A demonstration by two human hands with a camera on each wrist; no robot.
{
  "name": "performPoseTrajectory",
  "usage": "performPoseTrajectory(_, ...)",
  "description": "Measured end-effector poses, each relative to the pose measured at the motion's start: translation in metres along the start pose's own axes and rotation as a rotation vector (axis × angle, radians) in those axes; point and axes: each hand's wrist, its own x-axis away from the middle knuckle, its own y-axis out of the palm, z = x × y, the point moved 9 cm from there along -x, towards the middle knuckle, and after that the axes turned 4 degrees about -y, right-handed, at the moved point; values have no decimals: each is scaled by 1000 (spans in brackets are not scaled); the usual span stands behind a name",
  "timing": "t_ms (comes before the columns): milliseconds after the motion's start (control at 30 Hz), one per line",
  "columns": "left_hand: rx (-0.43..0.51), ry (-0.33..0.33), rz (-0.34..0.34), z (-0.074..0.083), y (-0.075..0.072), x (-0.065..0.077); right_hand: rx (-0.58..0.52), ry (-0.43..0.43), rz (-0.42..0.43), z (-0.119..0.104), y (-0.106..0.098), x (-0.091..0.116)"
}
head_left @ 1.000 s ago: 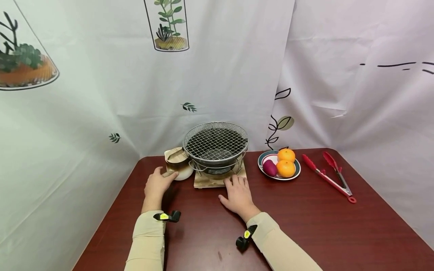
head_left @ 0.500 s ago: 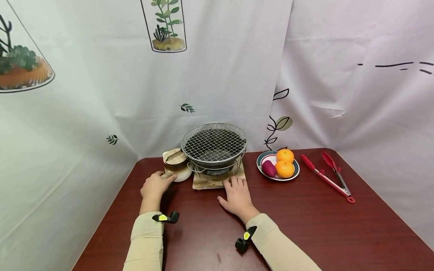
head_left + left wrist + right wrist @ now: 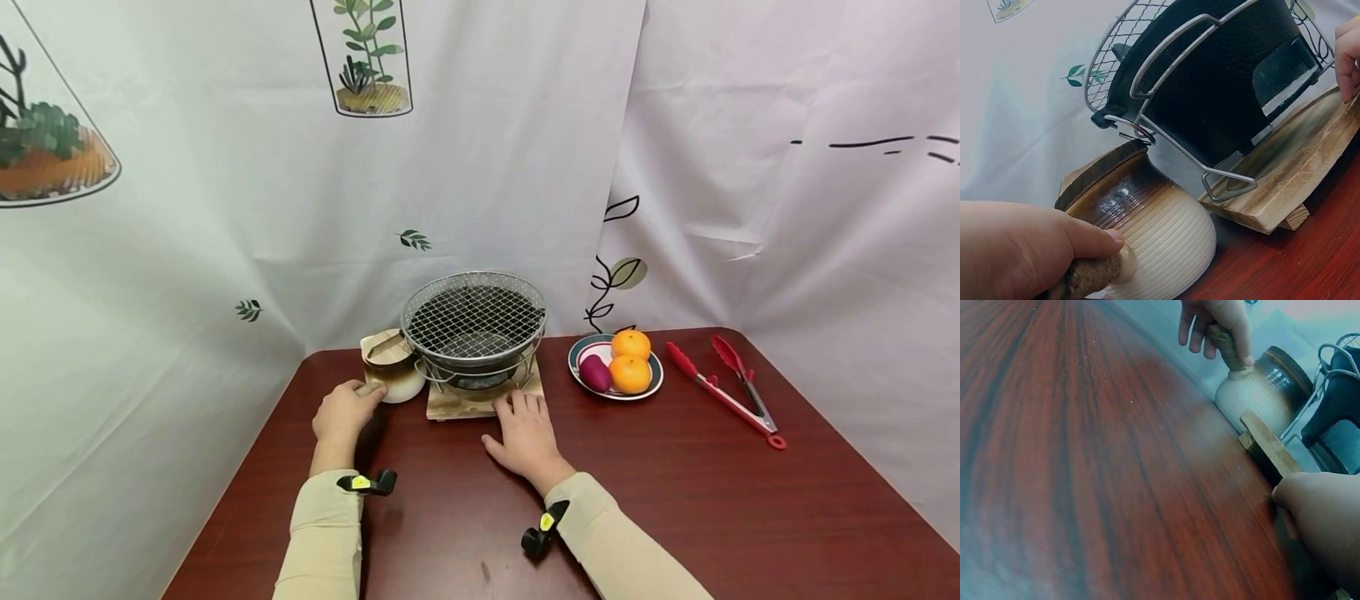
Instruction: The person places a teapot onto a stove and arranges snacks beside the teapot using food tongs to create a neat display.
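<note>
My left hand [image 3: 345,417] holds the stubby side handle [image 3: 1094,275] of a small brown-and-cream ceramic pot [image 3: 1166,244], its thumb lying along the top. A wooden lid [image 3: 387,347] covers the pot, which stands at the back left of the table beside the grill. That round charcoal grill [image 3: 480,325], with a wire mesh on top, rests in a metal stand on a low wooden board [image 3: 457,406]. At the board's front edge is my right hand [image 3: 527,437], fingertips touching the wood and thumb out to the side. Part of its grip is hidden in the right wrist view.
Right of the grill, a rimmed plate [image 3: 586,379] carries two oranges [image 3: 631,373] and a purple oval item [image 3: 596,373]. Red-tipped tongs [image 3: 738,408] lie spread farther right. A white patterned cloth [image 3: 480,167] hangs close behind the dark red table [image 3: 712,508].
The head view has shifted slightly. My left thumb has drawn in a little on the pot's handle. The right hand, grill and pot look the same.
</note>
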Motion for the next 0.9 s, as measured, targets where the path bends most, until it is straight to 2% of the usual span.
performPoseTrajectory(633, 24, -18, -1, -2, 2, 1, -1, -3, 14, 1, 2, 3)
performPoseTrajectory(900, 24, -14, 1, -2, 1, 2, -9, 3, -4, 1, 4, 2)
